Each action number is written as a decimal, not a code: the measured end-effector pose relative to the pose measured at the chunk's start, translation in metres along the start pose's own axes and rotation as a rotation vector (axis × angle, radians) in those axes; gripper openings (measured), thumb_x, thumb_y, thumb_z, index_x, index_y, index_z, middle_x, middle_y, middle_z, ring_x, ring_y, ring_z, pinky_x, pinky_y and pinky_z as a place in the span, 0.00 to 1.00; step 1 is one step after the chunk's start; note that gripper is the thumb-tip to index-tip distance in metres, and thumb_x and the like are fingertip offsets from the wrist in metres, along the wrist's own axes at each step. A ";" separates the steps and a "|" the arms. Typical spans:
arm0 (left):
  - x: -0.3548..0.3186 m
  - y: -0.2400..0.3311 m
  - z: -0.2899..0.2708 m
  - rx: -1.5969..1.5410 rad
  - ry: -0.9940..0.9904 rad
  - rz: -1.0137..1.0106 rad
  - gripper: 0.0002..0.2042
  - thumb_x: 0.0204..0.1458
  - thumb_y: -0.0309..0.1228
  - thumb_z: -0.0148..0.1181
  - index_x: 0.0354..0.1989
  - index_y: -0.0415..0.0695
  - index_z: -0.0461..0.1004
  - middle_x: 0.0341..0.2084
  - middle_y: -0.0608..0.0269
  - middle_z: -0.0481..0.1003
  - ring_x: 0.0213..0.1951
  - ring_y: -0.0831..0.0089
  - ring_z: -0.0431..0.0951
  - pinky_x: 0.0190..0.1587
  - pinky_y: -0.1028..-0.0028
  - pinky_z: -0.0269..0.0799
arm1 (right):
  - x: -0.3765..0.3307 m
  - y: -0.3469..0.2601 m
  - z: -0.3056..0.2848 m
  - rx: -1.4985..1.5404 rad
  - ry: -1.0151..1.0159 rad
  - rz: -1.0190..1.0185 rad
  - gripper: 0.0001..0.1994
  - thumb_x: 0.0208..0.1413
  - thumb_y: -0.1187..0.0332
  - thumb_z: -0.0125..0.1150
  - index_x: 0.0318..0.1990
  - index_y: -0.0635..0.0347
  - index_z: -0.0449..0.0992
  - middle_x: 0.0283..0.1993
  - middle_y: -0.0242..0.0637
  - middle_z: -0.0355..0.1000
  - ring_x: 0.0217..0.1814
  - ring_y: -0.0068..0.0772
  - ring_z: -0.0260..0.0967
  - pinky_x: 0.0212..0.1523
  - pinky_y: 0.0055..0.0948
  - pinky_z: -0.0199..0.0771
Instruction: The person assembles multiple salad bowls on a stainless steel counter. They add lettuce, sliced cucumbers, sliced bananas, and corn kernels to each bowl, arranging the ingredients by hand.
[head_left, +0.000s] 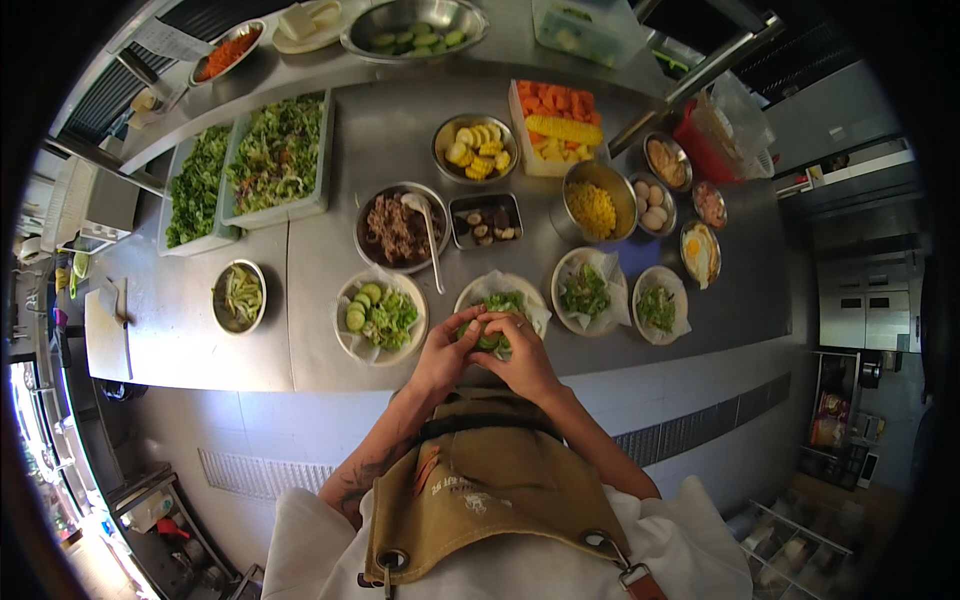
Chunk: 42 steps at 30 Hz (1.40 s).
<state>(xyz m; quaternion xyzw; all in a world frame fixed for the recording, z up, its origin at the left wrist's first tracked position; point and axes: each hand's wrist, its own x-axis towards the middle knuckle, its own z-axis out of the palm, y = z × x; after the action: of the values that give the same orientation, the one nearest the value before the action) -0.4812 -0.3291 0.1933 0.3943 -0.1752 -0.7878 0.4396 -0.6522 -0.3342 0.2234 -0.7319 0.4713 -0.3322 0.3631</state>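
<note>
brown apron (pixel 490 470) lies nearest; beyond it, the right hand (pixel 525 362) seems curled nearly closed around cucumber slices (pixel 490 342) over the second paper-lined bowl (pixel 463 295) from the left. left hand (pixel 443 354) meets them with bent fingers; whether it pinches, i cannot tell. a loose hold could drop slices onto the counter (pixel 330 245), being near the bowl's front edge.

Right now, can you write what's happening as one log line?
left hand, right hand: over second salad bowl from left | cucumber slices: between hands | exact grip: unclear
</note>
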 end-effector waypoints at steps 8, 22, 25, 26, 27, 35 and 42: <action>0.008 -0.002 0.013 -0.076 -0.074 -0.101 0.26 0.67 0.23 0.57 0.73 0.43 0.59 0.59 0.57 0.73 0.57 0.68 0.78 0.56 0.68 0.80 | -0.015 0.026 -0.021 0.201 0.027 0.258 0.22 0.51 0.72 0.78 0.53 0.58 0.77 0.52 0.40 0.80 0.48 0.40 0.78 0.46 0.33 0.79; 0.027 -0.031 0.004 0.272 -0.004 -0.137 0.24 0.60 0.17 0.62 0.64 0.42 0.65 0.53 0.57 0.76 0.51 0.67 0.81 0.58 0.66 0.79 | -0.027 0.080 -0.033 0.526 -0.120 0.545 0.25 0.55 0.77 0.74 0.61 0.64 0.77 0.52 0.42 0.81 0.47 0.29 0.82 0.48 0.27 0.83; 0.024 -0.027 0.013 0.430 0.002 -0.133 0.24 0.60 0.18 0.62 0.64 0.42 0.65 0.52 0.59 0.77 0.50 0.69 0.80 0.57 0.69 0.78 | -0.033 0.086 -0.032 0.531 -0.128 0.604 0.23 0.56 0.78 0.73 0.60 0.65 0.78 0.50 0.41 0.81 0.47 0.30 0.82 0.49 0.26 0.83; 0.023 -0.024 0.017 0.488 -0.003 -0.125 0.24 0.61 0.18 0.62 0.65 0.42 0.66 0.52 0.59 0.77 0.50 0.70 0.80 0.56 0.70 0.77 | -0.035 0.090 -0.031 0.518 -0.109 0.600 0.22 0.56 0.78 0.73 0.59 0.66 0.78 0.49 0.40 0.81 0.47 0.29 0.82 0.48 0.26 0.83; 0.024 -0.030 0.015 0.471 -0.029 -0.078 0.24 0.61 0.19 0.62 0.65 0.43 0.66 0.51 0.59 0.77 0.49 0.70 0.80 0.55 0.70 0.77 | -0.038 0.094 -0.031 0.505 -0.090 0.596 0.21 0.57 0.77 0.73 0.59 0.66 0.79 0.49 0.40 0.81 0.47 0.29 0.81 0.47 0.26 0.83; 0.067 -0.032 0.009 0.903 0.020 0.090 0.20 0.61 0.26 0.63 0.61 0.42 0.68 0.42 0.52 0.81 0.44 0.67 0.81 0.47 0.68 0.76 | -0.012 0.115 -0.036 0.521 -0.006 0.696 0.16 0.62 0.73 0.69 0.56 0.68 0.80 0.42 0.37 0.82 0.43 0.23 0.79 0.45 0.25 0.79; 0.091 -0.043 0.010 1.194 0.162 0.285 0.17 0.57 0.21 0.59 0.56 0.41 0.73 0.43 0.43 0.80 0.43 0.41 0.81 0.47 0.55 0.76 | -0.005 0.126 0.002 0.880 0.205 0.922 0.16 0.67 0.72 0.62 0.60 0.69 0.75 0.50 0.36 0.75 0.51 0.25 0.76 0.52 0.29 0.86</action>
<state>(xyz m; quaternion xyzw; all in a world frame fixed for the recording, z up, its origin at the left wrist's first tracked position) -0.5403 -0.3815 0.1306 0.6034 -0.6031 -0.4547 0.2558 -0.7084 -0.3661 0.1152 -0.2015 0.5893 -0.3723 0.6881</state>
